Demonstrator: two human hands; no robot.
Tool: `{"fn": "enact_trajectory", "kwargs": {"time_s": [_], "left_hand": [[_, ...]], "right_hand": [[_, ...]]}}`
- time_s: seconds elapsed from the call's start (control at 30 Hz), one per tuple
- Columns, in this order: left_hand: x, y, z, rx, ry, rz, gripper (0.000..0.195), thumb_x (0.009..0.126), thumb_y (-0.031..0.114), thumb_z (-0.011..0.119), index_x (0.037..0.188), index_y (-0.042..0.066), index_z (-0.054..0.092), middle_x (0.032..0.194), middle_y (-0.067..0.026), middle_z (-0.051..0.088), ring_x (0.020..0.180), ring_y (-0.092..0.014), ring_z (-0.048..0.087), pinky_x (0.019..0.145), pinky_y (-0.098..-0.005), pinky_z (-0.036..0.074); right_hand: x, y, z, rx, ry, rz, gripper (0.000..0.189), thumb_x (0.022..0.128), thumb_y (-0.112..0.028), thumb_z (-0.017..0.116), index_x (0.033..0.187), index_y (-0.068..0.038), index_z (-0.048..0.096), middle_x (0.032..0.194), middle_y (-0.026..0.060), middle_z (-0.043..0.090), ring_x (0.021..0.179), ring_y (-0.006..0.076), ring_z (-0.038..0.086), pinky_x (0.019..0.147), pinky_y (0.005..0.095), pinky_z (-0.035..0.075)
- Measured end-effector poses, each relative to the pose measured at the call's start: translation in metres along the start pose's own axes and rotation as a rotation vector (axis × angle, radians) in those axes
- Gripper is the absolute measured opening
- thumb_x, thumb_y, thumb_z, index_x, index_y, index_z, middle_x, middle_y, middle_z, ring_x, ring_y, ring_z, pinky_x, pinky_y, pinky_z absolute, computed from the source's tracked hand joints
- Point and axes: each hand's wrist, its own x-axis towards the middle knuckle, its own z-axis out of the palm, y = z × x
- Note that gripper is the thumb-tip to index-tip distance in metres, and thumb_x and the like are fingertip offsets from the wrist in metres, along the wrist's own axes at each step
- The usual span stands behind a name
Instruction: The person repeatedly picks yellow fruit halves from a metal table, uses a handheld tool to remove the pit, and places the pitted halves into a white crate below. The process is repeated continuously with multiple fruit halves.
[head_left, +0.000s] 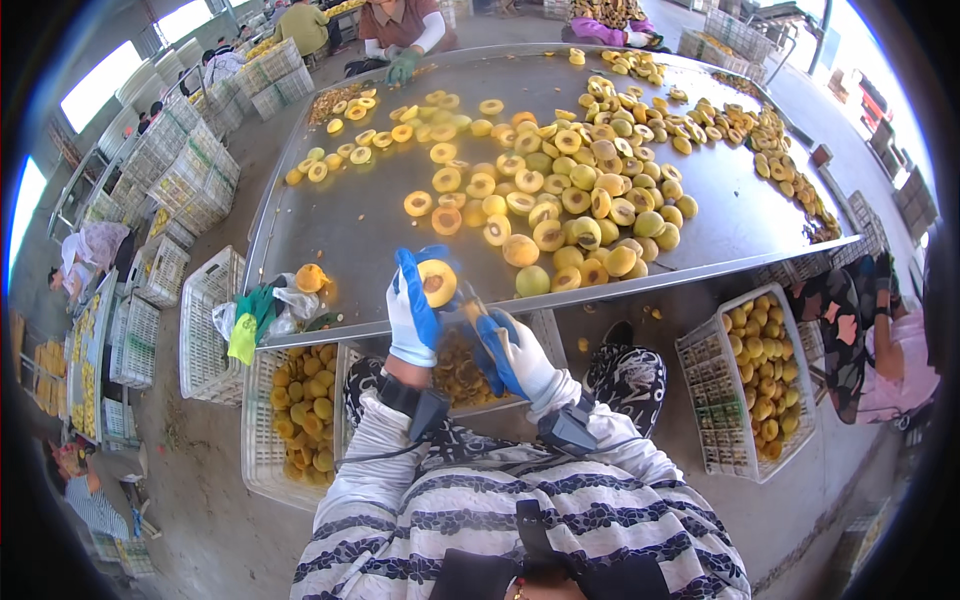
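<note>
My left hand (417, 307), in a white knit glove with blue coating, holds a halved yellow stone fruit (436, 283) with its cut face and brown centre turned up. My right hand (517, 352), gloved the same way, grips a small tool (472, 306) with a light-coloured handle; its blurred metal end points up beside the fruit. Both hands are at the near edge of the metal table (360, 262). Just beyond them lies a large heap of whole and halved stone fruit (585, 195). Below my hands, partly hidden, a crate holds fruit pieces (459, 371).
White plastic crates of whole fruit stand on the floor at left (259, 442) and right (750, 457). Green gloves (255, 311) and a plastic bag (300, 300) lie at the table's left corner. Across the table, another person's green-gloved hand (403, 66) is near fruit stones (330, 103).
</note>
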Motion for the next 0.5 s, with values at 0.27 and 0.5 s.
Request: {"fn": "enact_trajectory", "kwargs": {"time_s": [0.27,0.5], "left_hand": [[-0.021,-0.016,-0.009,0.205,-0.024,0.396,0.050,0.104,0.041,0.049,0.120,-0.005,0.061,0.112,-0.0092,0.067,0.102,-0.018,0.063,0.093,-0.0312,0.049],[-0.031,-0.028,-0.016,0.317,0.031,0.489,0.045,0.103,0.036,0.052,0.120,-0.005,0.061,0.111,-0.0108,0.068,0.102,-0.018,0.063,0.092,-0.0323,0.049]], "right_hand": [[-0.005,0.004,0.020,-0.260,0.095,-0.149,0.022,0.104,-0.025,0.050,0.112,-0.005,0.058,0.072,-0.0037,0.053,0.057,0.0049,0.046,0.050,0.0240,0.039],[-0.004,0.006,0.024,-0.076,0.026,0.043,0.020,0.102,-0.021,0.051,0.108,-0.003,0.057,0.069,0.0079,0.059,0.057,0.0172,0.055,0.054,0.0317,0.043]]}}
